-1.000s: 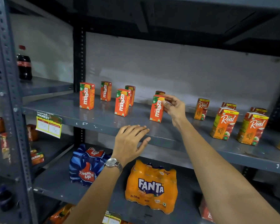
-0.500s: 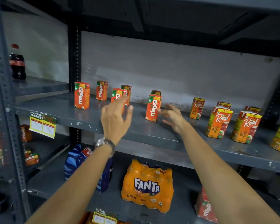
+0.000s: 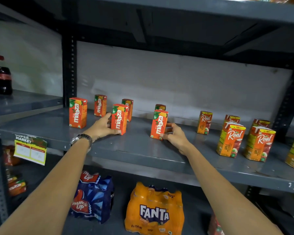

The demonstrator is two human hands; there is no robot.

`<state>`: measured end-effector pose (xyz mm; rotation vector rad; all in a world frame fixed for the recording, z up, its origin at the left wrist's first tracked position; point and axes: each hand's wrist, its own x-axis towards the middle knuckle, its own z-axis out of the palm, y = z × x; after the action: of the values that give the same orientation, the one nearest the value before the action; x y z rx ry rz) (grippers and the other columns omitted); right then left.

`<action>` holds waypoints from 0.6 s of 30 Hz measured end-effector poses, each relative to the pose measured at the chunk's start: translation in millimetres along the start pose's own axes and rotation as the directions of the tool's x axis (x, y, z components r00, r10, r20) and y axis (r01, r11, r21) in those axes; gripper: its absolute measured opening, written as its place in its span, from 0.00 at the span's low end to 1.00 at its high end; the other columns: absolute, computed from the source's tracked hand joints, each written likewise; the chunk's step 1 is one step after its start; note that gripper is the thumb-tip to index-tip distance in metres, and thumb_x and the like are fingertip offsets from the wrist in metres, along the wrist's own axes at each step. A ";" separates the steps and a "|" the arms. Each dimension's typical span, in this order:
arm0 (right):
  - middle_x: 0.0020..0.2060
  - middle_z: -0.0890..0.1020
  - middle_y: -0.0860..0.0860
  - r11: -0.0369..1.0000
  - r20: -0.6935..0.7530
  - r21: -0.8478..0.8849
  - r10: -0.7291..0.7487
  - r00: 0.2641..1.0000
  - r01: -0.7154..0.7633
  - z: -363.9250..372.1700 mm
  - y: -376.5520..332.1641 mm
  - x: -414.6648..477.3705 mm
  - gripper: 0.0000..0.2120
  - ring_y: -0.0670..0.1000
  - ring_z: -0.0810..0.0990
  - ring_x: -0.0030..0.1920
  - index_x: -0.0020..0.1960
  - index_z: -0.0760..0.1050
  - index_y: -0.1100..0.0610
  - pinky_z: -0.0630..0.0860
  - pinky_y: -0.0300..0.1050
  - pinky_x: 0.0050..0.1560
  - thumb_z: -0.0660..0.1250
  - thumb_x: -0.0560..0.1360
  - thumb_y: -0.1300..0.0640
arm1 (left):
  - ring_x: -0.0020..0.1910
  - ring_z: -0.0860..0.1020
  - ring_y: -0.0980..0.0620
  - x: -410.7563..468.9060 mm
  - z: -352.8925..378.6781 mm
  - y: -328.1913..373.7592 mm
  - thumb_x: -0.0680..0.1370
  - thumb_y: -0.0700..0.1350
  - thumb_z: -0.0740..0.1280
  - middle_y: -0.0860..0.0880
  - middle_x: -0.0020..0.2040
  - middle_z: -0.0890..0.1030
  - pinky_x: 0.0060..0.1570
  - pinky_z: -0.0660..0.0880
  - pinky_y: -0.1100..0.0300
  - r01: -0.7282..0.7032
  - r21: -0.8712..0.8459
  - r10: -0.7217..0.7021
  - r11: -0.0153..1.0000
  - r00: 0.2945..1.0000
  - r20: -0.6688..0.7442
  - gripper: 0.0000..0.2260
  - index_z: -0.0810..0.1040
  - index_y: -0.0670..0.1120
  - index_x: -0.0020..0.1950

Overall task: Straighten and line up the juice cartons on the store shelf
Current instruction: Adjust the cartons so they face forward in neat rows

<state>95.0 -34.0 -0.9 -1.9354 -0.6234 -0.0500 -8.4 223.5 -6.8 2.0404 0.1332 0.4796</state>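
Observation:
Several orange Maaza juice cartons stand upright on the grey metal shelf (image 3: 136,150). My left hand (image 3: 102,128) grips the middle front Maaza carton (image 3: 119,118) low on its left side. My right hand (image 3: 174,137) holds the right front Maaza carton (image 3: 159,123) at its lower right corner. A third front carton (image 3: 77,112) stands alone at the left. Further Maaza cartons (image 3: 100,105) stand behind, one (image 3: 160,107) mostly hidden. To the right stand several Real apple juice cartons (image 3: 230,140), staggered in two rows.
A cola bottle (image 3: 2,77) stands on the neighbouring shelf at left. Below are a Thums Up pack (image 3: 92,197) and a Fanta pack (image 3: 154,209). A yellow price tag (image 3: 31,150) hangs off the shelf edge. A dark upright post (image 3: 69,70) bounds the shelf's left end.
My left hand has risen from the shelf edge and closed on the middle front carton. My right hand has dropped from the right front carton's top to its lower right corner.

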 end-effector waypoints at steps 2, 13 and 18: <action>0.59 0.76 0.56 1.000 0.001 0.002 0.014 1.000 -0.014 0.0 -0.4 -0.7 0.23 0.51 0.75 0.54 0.63 0.66 0.60 0.73 0.45 0.53 0.70 0.71 0.61 | 0.64 0.73 0.46 0.6 -3.4 -3.3 0.68 0.38 0.74 0.44 0.67 0.72 0.66 0.67 0.47 -0.016 0.002 0.016 1.000 1.000 -0.024 0.36 0.60 0.45 0.72; 0.56 0.76 0.55 1.000 0.019 0.003 0.028 0.999 -0.028 -1.1 -1.1 -7.4 0.17 0.51 0.75 0.55 0.57 0.66 0.56 0.72 0.43 0.49 0.68 0.71 0.63 | 0.59 0.75 0.48 6.2 -11.1 -9.4 0.68 0.38 0.74 0.43 0.66 0.73 0.60 0.70 0.53 -0.023 -0.071 0.024 0.997 1.000 0.008 0.36 0.61 0.45 0.72; 0.57 0.77 0.57 1.000 0.007 0.002 0.018 1.000 -0.018 -2.1 -1.1 -8.1 0.17 0.52 0.76 0.54 0.57 0.67 0.57 0.74 0.41 0.47 0.69 0.71 0.63 | 0.61 0.75 0.46 5.7 -9.6 -8.9 0.68 0.42 0.75 0.44 0.66 0.73 0.65 0.69 0.45 -0.041 -0.024 0.041 0.999 0.999 -0.004 0.36 0.62 0.46 0.71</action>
<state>88.0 -38.8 -1.6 -1.9402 -0.6102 -0.0312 -6.0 237.4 -8.8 2.0222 0.0875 0.5078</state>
